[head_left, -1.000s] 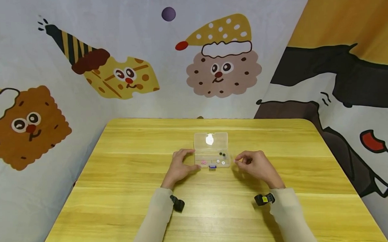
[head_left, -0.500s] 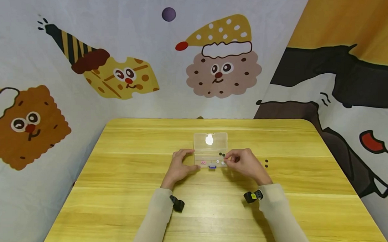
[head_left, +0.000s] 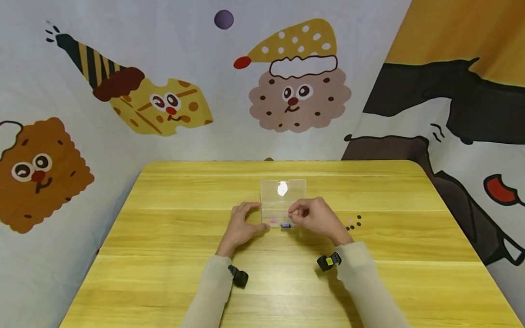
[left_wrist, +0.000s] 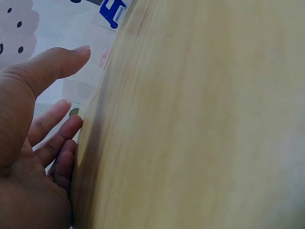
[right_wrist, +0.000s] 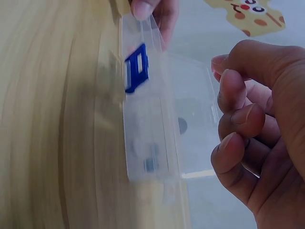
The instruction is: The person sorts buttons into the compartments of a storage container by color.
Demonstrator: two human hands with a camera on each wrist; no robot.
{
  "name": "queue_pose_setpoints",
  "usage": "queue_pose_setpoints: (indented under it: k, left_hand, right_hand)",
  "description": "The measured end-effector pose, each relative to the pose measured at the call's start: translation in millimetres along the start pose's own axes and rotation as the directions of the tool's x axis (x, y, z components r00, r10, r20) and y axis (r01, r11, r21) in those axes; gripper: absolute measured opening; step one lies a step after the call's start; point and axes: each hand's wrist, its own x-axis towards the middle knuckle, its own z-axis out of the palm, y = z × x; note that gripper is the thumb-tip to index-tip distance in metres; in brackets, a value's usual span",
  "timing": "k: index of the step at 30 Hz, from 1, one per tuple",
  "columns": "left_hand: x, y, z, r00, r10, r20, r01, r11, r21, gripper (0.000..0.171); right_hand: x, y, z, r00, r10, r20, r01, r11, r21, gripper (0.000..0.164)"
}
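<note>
A clear plastic box (head_left: 283,192) stands on the table with its lid up and a blue latch (head_left: 286,226) at the front. My left hand (head_left: 243,230) holds its left end, thumb at the front corner and fingers behind. Two small pink beads (head_left: 274,220) lie in the front left compartment. Over the box's right half, my right hand (head_left: 318,219) pinches a small pink bead (right_wrist: 216,74) between thumb and forefinger, mostly covered by the fingertips. The same hand hides the right compartments in the head view.
Right of the right hand, a loose pink bead (head_left: 350,220) and several black beads (head_left: 359,217) lie on the wooden table (head_left: 184,282). A white cartoon-printed cloth (head_left: 176,51) hangs right behind the table's far edge.
My right hand has moved left from beside the box to over it, uncovering the loose beads on the table. The left hand has stayed at the box's left end.
</note>
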Motion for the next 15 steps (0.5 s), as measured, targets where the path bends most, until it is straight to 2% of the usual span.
queue_pose_setpoints:
  k: [8, 15]
  left_hand:
    - [-0.9, 2.3, -1.6, 1.0, 0.009, 0.001, -0.009, 1.0, -0.003, 0.066]
    - [-0.9, 1.0, -2.0, 1.0, 0.018, 0.002, -0.018, 1.0, 0.005, 0.066]
  right_hand:
    - [12.3, -10.5, 13.9, 0.999, 0.027, 0.045, -0.027, 1.0, -0.011, 0.003]
    - [22.3, -15.4, 22.7, 0.998, -0.008, 0.056, 0.01, 0.999, -0.033, 0.004]
